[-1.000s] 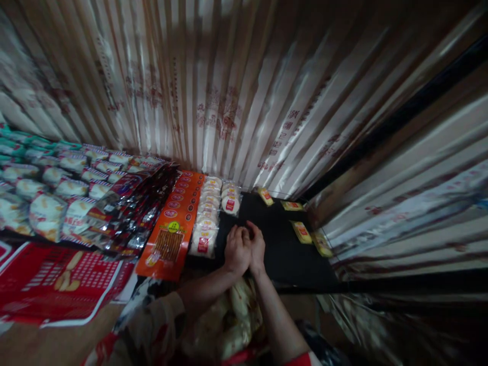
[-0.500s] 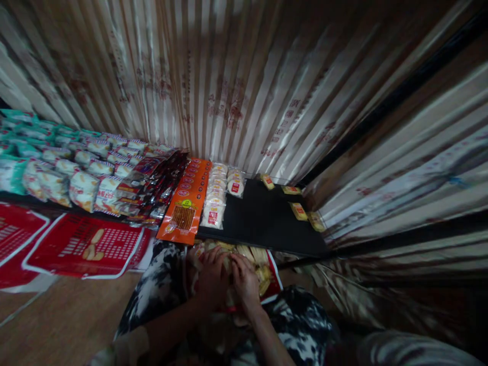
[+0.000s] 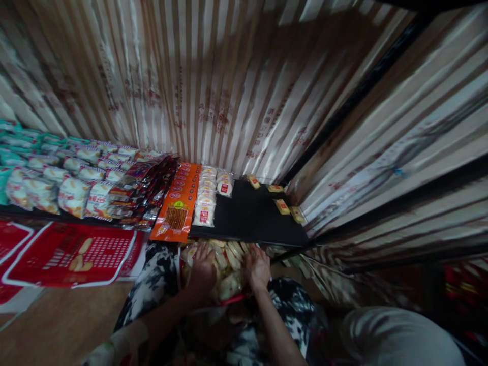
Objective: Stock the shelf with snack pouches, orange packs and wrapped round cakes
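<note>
Both of my hands are down in a red-rimmed bag of pale snack packets [image 3: 227,264] resting on my lap, just below the front edge of a black shelf [image 3: 251,216]. My left hand [image 3: 202,268] lies on the packets at the bag's left side with curled fingers. My right hand [image 3: 258,266] grips at the bag's right side, fingers bent over packets. What each hand holds is too dim to make out. On the shelf stands a row of white round-cake packets [image 3: 204,201] beside an orange packet [image 3: 177,206].
Dark red packets [image 3: 143,190] and white bagged snacks [image 3: 64,183] fill the shelf to the left. Small yellow packets [image 3: 282,206] lie at the shelf's right. Striped plastic curtains [image 3: 229,91] hang behind and to the right. Red cartons [image 3: 72,251] lie on the floor left.
My hands left the shelf, dropped into the bag on my lap, then spread apart to its two sides. The view shifted slightly.
</note>
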